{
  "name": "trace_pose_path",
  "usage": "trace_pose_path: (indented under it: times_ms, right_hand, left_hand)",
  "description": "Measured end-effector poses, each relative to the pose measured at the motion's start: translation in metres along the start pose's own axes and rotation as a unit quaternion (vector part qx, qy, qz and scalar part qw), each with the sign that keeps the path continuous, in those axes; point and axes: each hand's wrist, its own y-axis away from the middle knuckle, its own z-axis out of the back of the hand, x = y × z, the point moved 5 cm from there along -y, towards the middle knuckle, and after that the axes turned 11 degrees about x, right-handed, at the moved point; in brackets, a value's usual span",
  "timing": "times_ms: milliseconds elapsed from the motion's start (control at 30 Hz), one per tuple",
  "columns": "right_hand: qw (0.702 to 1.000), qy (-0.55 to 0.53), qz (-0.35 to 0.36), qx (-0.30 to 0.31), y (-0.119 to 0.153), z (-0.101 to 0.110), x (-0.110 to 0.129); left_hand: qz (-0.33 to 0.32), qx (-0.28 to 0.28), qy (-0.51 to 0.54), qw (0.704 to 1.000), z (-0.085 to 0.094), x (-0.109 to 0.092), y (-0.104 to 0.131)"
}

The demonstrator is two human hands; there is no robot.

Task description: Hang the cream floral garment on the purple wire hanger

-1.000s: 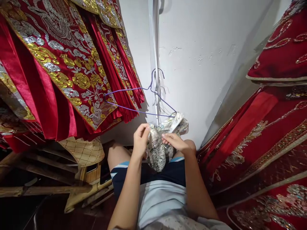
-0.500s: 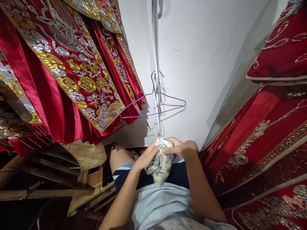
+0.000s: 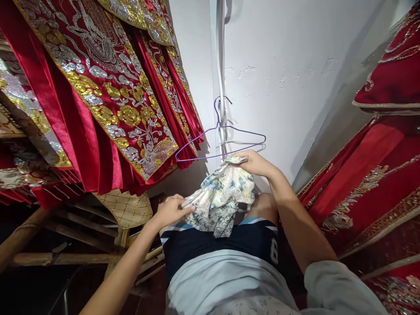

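A crumpled piece of floral cloth (image 3: 226, 188), white with blue, green and yellow print, is stretched between my two hands above my lap. My left hand (image 3: 172, 212) grips its lower left edge, thumb on top. At the upper right edge, my right hand (image 3: 252, 162) pinches the fabric and holds it higher than the left. Its lower part hangs in folds, so the kind of garment cannot be made out. Just beyond the cloth, a thin purple hanger (image 3: 219, 127) hangs by the wall with nothing on it.
Red costumes with gold and silver sequins (image 3: 127, 113) hang at the left. More beaded red garments (image 3: 361, 175) hang at the right. A bamboo chair (image 3: 65, 258) stands at lower left, near a quilted cream panel (image 3: 126, 208). A white strip (image 3: 219, 57) runs down the wall.
The bunched cloth has been spread open. My left hand moved left and my right hand moved up and outward, each with an edge. The view shifted slightly.
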Motion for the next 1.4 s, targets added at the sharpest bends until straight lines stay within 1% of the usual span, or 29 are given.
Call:
trace_pose_path:
  times_ms: [67,133,200,233,300,367,467,500,600,633,733,867,900,967,1000,1033,1067,1100,1167,1200,1233,1267,1300,1400]
  right_hand:
    - [0.999,0.015,0.012,-0.051,-0.012,0.004,-0.018]
    - [0.993,0.029,0.017,-0.114,-0.021,0.007,-0.038]
    - [0.987,0.042,0.005,-0.154,-0.025,0.007,-0.056]
    - [0.986,0.049,-0.007,-0.159,-0.026,0.007,-0.062]
    - [0.986,0.065,-0.026,-0.149,-0.023,0.007,-0.068]
    - [0.986,0.080,-0.025,-0.142,-0.014,0.010,-0.064]
    - [0.986,0.080,-0.005,-0.145,0.003,0.019,-0.049]
    - [0.986,0.075,-0.001,-0.146,0.009,0.023,-0.045]
    - [0.987,0.052,-0.005,-0.154,0.021,0.032,-0.036]
    - [0.987,0.044,-0.012,-0.155,0.024,0.033,-0.035]
    - [0.989,0.025,-0.028,-0.144,0.027,0.030,-0.032]
    - [0.991,-0.010,-0.028,-0.131,0.024,0.012,-0.025]
    - [0.991,-0.017,-0.027,-0.131,0.023,0.007,-0.024]
    - [0.991,-0.011,-0.020,-0.132,0.023,0.001,-0.021]
    - [0.990,0.006,-0.012,-0.140,0.024,0.001,-0.020]
    - [0.987,0.028,-0.006,-0.160,0.027,0.004,-0.020]
    - [0.979,0.053,-0.004,-0.195,0.031,0.010,-0.021]
    - [0.966,0.076,-0.010,-0.246,0.036,0.019,-0.023]
    - [0.925,0.112,-0.038,-0.360,0.049,0.040,-0.029]
    - [0.907,0.125,-0.054,-0.399,0.054,0.051,-0.032]
    - [0.897,0.134,-0.065,-0.416,0.057,0.060,-0.035]
    - [0.899,0.139,-0.071,-0.410,0.058,0.067,-0.037]
    - [0.908,0.142,-0.074,-0.386,0.058,0.074,-0.038]
    - [0.946,0.118,-0.097,-0.285,0.057,0.086,-0.036]
  left_hand:
    - [-0.018,-0.069,-0.042,0.997,0.024,-0.010,0.004]
    - [-0.016,-0.109,-0.062,0.992,0.044,-0.018,0.005]
    - [-0.008,-0.118,-0.059,0.991,0.056,-0.024,0.002]
    - [-0.007,-0.118,-0.053,0.992,0.059,-0.026,0.000]
    - [-0.016,-0.121,-0.035,0.992,0.061,-0.030,-0.004]
    - [-0.032,-0.136,-0.001,0.990,0.061,-0.034,-0.008]
    - [-0.047,-0.158,0.040,0.985,0.061,-0.038,-0.014]
    - [-0.051,-0.154,0.036,0.986,0.061,-0.041,-0.016]
    - [-0.055,-0.115,-0.011,0.992,0.061,-0.049,-0.024]
    - [-0.057,-0.119,-0.023,0.991,0.063,-0.052,-0.026]
    - [-0.088,-0.178,-0.040,0.979,0.072,-0.070,-0.033]
    - [-0.159,-0.234,-0.043,0.958,0.080,-0.108,-0.051]
    - [-0.176,-0.256,-0.038,0.950,0.083,-0.117,-0.057]
    - [-0.202,-0.299,-0.023,0.932,0.090,-0.128,-0.069]
    - [-0.207,-0.312,-0.021,0.927,0.093,-0.131,-0.074]
    - [-0.207,-0.319,-0.026,0.924,0.097,-0.132,-0.080]
    - [-0.203,-0.322,-0.039,0.924,0.099,-0.131,-0.084]
    - [-0.198,-0.322,-0.057,0.924,0.102,-0.130,-0.087]
    - [-0.194,-0.319,-0.095,0.923,0.106,-0.127,-0.091]
    - [-0.196,-0.318,-0.109,0.921,0.108,-0.127,-0.091]
    - [-0.200,-0.316,-0.120,0.920,0.110,-0.127,-0.090]
    - [-0.202,-0.314,-0.130,0.918,0.112,-0.127,-0.089]
    - [-0.201,-0.317,-0.139,0.916,0.114,-0.127,-0.088]
    - [-0.164,-0.364,-0.149,0.905,0.127,-0.123,-0.081]
